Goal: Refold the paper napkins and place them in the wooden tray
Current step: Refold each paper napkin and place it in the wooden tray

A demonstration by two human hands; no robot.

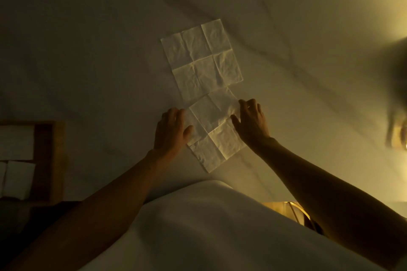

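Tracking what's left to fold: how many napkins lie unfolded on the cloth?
2. The far napkin lies flat beyond the hands; the near napkin is touched by left hand and right hand. Others may be off-frame.

napkin nearest me (217,136): white, creased in squares; far napkin (201,59): white, six-panel crease grid; wooden tray (56,160): tan-brown; folded napkins (16,143) in it: white; table cloth (99,50): plain off-white; my top (198,226): white

On the bench (88,50), the near napkin (214,132) lies before us, our left hand (170,132) on its left edge and our right hand (251,121) on its right. The far napkin (201,59) lies just behind, touching it. The wooden tray (57,160) sits well to the left, with folded napkins (16,142) in it.
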